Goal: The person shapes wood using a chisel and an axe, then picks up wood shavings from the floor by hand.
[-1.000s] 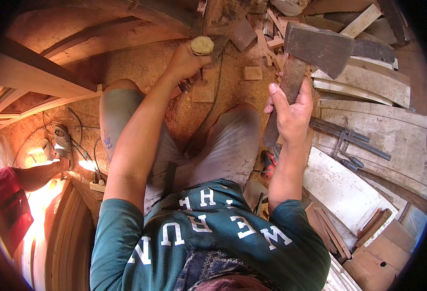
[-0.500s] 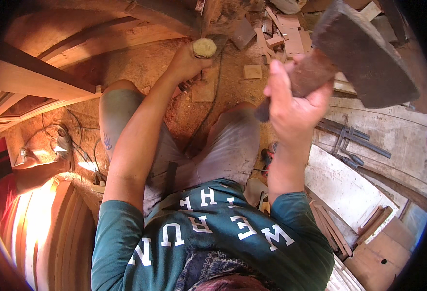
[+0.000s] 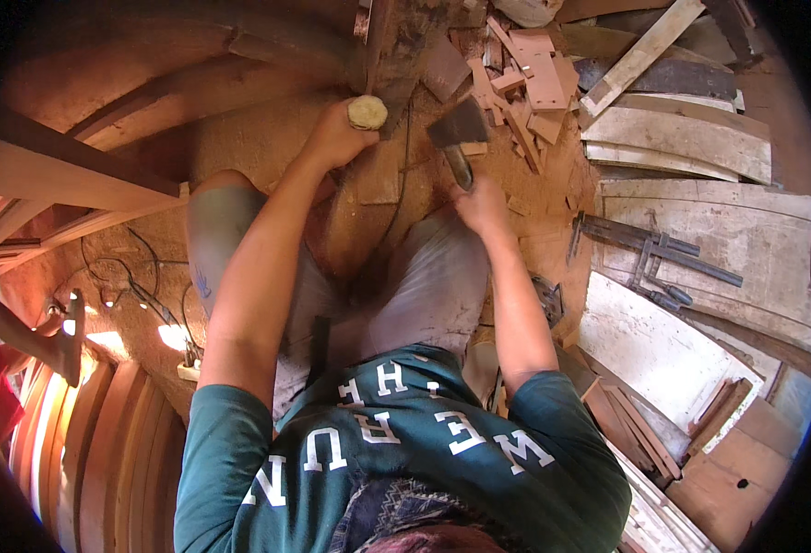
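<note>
My left hand (image 3: 333, 136) is closed around an upright tool handle with a pale, round, worn wooden end (image 3: 367, 112). The tool's lower part is hidden beneath the fist. In my right hand (image 3: 485, 205) is an axe (image 3: 461, 129), its broad dark head pointing away from me and its short handle in my fingers. The axe head is low, to the right of the pale handle end and apart from it. Between my knees, a small flat wood block (image 3: 380, 180) lies on the dusty floor, close below my left hand.
Wood offcuts (image 3: 539, 83) are heaped beyond my right hand. White-worn boards (image 3: 677, 138), metal bar clamps (image 3: 659, 253) and a white panel (image 3: 650, 341) lie at the right. A wooden frame (image 3: 92, 170) and curved wood pieces (image 3: 101, 442) stand left, near another person's arm (image 3: 41, 341).
My right hand has swung the axe down and away, from high and close to low beside my left hand. My left hand has shifted slightly left. The other person's arm has also moved.
</note>
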### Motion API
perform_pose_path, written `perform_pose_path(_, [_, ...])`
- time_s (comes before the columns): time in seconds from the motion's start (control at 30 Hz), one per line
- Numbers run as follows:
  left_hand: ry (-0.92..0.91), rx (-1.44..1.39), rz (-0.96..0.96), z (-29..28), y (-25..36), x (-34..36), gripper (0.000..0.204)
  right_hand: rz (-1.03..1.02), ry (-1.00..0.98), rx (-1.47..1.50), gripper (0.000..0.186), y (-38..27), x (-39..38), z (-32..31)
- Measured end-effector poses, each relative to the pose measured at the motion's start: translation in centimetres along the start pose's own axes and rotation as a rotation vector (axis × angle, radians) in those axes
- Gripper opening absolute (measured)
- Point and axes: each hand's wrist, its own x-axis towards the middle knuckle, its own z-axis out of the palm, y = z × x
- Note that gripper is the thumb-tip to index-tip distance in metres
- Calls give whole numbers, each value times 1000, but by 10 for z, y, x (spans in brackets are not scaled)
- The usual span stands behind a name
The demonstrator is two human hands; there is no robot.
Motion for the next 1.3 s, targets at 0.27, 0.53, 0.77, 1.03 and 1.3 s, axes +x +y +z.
perform_pose_path(0.27, [151,38,-18,-17,50,-18,45,289,-76,-268,42,165,54,32])
perform_pose_path(0.53, [236,58,-34,-26,63,-26,44,-215,36,-266,32,118,98,110])
perform_pose_path(0.77, [218,8,-21,-25,57,-23,44,-190,-59,-247,29,90,116,161])
perform_pose_path(1.03, [190,-20,-5,-28,67,-26,40,-332,-23,178,36,35,75,149])
perform_pose_path(1.3, [127,-173,-72,-25,81,-31,31,-419,-14,182,38,35,86,190])
